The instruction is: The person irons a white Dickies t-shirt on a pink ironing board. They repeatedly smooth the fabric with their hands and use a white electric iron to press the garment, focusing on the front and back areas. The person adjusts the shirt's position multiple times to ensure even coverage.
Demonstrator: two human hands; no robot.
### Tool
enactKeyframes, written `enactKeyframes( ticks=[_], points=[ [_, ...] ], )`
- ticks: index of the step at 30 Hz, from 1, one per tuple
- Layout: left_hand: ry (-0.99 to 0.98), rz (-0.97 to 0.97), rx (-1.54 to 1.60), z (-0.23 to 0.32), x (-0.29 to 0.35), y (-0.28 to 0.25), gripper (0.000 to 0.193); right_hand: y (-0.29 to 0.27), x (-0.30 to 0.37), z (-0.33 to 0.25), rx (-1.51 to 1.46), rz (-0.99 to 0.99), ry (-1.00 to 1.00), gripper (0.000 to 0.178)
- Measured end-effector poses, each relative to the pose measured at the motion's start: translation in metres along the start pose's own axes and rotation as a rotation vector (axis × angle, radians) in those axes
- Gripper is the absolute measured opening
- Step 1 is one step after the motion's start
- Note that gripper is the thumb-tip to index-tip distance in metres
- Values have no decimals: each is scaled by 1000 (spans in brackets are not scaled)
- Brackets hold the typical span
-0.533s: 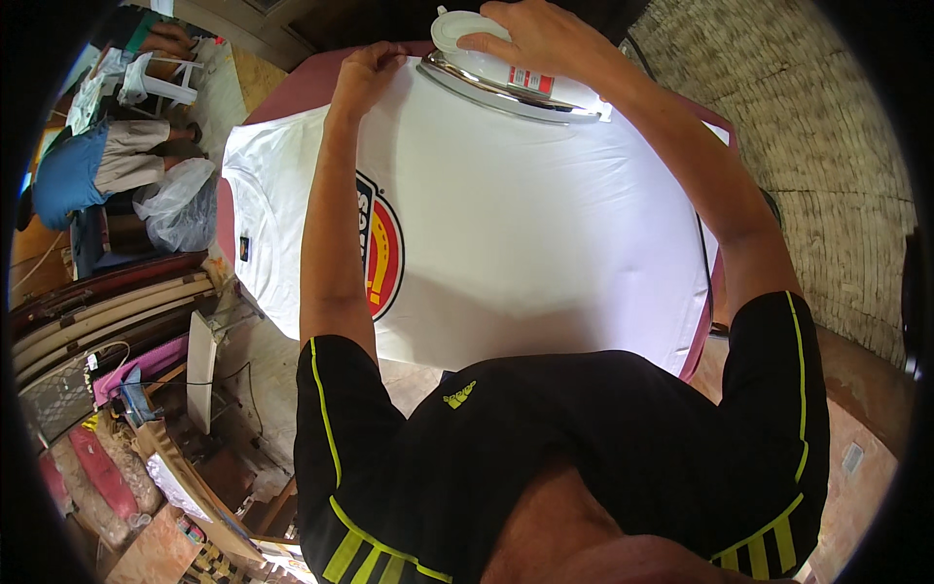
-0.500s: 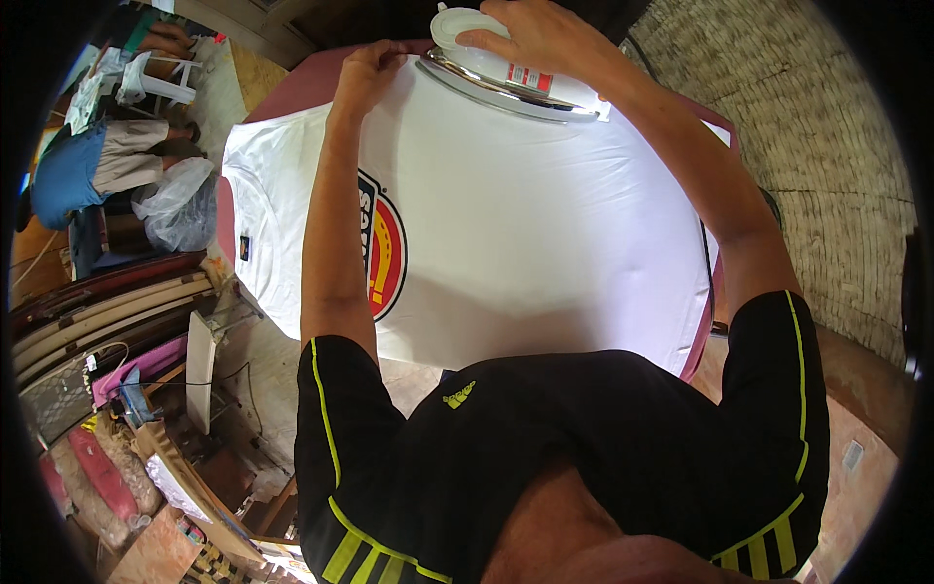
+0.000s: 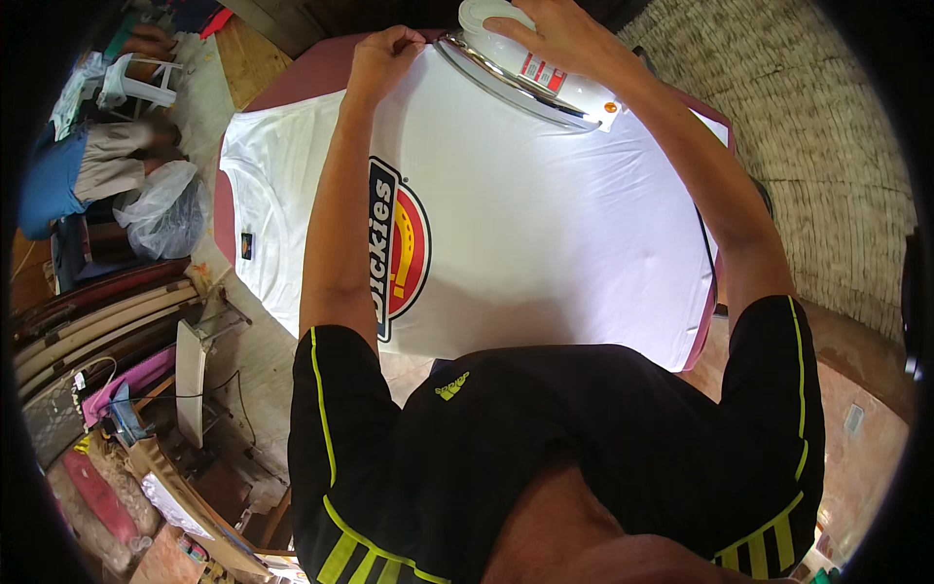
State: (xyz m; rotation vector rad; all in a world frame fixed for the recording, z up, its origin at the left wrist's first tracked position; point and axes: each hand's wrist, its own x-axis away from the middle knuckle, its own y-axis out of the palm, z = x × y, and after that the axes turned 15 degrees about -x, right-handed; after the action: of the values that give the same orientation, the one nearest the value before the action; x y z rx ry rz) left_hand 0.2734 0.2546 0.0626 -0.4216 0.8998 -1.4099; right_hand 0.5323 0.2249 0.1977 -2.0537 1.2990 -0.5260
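A white T-shirt (image 3: 545,263) with a red, yellow and dark printed emblem (image 3: 407,248) lies spread over a maroon ironing board (image 3: 311,78). Its collar points left. At the far side of the shirt, a white and silver clothes iron (image 3: 586,95) rests on the cloth. My right hand (image 3: 569,39) is wrapped round the top of the iron. Left of the iron's silver edge, my left hand (image 3: 385,63) pinches the shirt's far edge between thumb and fingers. My left forearm covers part of the emblem.
Another person (image 3: 58,185) in blue is at the far left, next to a clear plastic bag (image 3: 165,209) and a white plastic stool (image 3: 141,83). Stacked boards (image 3: 107,316) and clutter line the left. A woven mat wall (image 3: 808,127) stands on the right.
The iron sits slightly farther right, with my right hand still on it. My left hand has moved a little right along the far edge. More of the emblem shows beside my left forearm.
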Motion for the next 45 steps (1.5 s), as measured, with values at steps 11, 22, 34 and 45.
enactKeyframes(
  ticks=[11, 22, 34, 45],
  points=[
    [-51, -214, -59, -15, -19, -12, 20, 16, 13, 30, 94, -51, -148, 48],
    [-229, 175, -804, -32, 122, -56, 63, 33, 8, -26, 139, -339, -171, 48],
    [-268, 292, -867, -97, 129, -68, 82, 79, 28, -63, -56, -199, -251, 47],
    [-230, 321, -867, -115, 130, -67, 86, 69, 99, -82, -131, -177, -96, 54]
  ],
)
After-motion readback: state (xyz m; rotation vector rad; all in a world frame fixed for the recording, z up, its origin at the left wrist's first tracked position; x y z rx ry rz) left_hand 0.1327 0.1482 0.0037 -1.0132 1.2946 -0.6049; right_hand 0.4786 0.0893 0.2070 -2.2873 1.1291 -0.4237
